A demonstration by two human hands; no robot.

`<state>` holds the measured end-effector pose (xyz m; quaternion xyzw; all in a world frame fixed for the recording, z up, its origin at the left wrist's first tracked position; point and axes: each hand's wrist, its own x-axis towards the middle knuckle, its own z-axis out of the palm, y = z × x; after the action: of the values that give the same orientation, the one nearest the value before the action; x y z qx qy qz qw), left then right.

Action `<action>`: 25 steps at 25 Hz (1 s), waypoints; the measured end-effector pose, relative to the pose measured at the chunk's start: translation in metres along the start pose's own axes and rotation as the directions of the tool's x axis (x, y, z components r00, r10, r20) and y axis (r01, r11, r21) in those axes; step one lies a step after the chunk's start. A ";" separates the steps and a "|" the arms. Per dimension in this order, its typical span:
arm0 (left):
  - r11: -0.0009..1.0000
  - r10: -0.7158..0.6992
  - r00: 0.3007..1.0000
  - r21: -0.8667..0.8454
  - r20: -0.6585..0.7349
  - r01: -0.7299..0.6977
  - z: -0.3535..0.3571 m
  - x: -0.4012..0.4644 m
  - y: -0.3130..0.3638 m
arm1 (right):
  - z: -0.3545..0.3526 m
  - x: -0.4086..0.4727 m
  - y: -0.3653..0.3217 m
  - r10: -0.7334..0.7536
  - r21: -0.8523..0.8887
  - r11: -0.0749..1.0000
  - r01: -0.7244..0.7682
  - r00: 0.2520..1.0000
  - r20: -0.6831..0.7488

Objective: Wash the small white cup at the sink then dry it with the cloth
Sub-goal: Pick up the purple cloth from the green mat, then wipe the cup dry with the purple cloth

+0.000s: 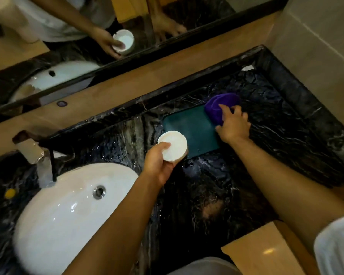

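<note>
Two bare hands work over a dark marble counter. The left hand holds the small white cup above the counter, between the sink and a teal mat; the thumb lies on the cup's rim and the other fingers wrap under it, so the grip is closed around the cup. The right hand reaches to the far corner of the mat and rests on the purple cloth, with fingers bent over the bunched fabric; I cannot tell if they already pinch it. The cloth lies partly on the mat and partly on the counter. A metal faucet stands behind the white sink. The mirror on the wall shows the cup and both hands again.
</note>
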<state>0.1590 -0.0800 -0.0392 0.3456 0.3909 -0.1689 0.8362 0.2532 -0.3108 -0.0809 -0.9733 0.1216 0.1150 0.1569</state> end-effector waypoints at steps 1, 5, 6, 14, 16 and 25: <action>1.000 -0.003 1.000 -0.022 -0.001 0.003 -0.004 -0.004 0.001 | -0.002 -0.002 0.000 0.002 0.089 0.996 0.001 0.999 -0.038; 0.997 0.019 1.000 -0.077 0.000 -0.019 -0.032 -0.025 0.010 | -0.020 -0.046 -0.026 0.082 0.597 0.802 0.023 0.986 -0.148; 0.995 0.023 0.999 -0.095 0.026 -0.020 -0.041 -0.031 0.013 | -0.025 -0.069 -0.040 0.065 0.697 0.716 0.036 0.991 -0.119; 0.993 0.111 0.986 -0.053 0.124 -0.106 -0.130 -0.083 0.036 | 0.013 -0.226 -0.154 -0.356 0.904 0.388 -0.180 0.875 0.327; 0.989 0.147 0.986 0.016 0.080 -0.149 -0.154 -0.095 0.042 | 0.029 -0.250 -0.178 -0.351 0.824 0.561 -0.081 0.878 0.325; 0.921 0.315 0.949 0.249 -0.029 -0.298 -0.243 -0.155 0.059 | 0.074 -0.347 -0.248 -0.506 0.719 0.671 0.178 0.820 0.269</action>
<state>-0.0377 0.1359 -0.0049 0.5072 0.3370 -0.0705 0.7900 -0.0199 0.0121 0.0107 -0.8023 -0.0754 0.2521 0.5359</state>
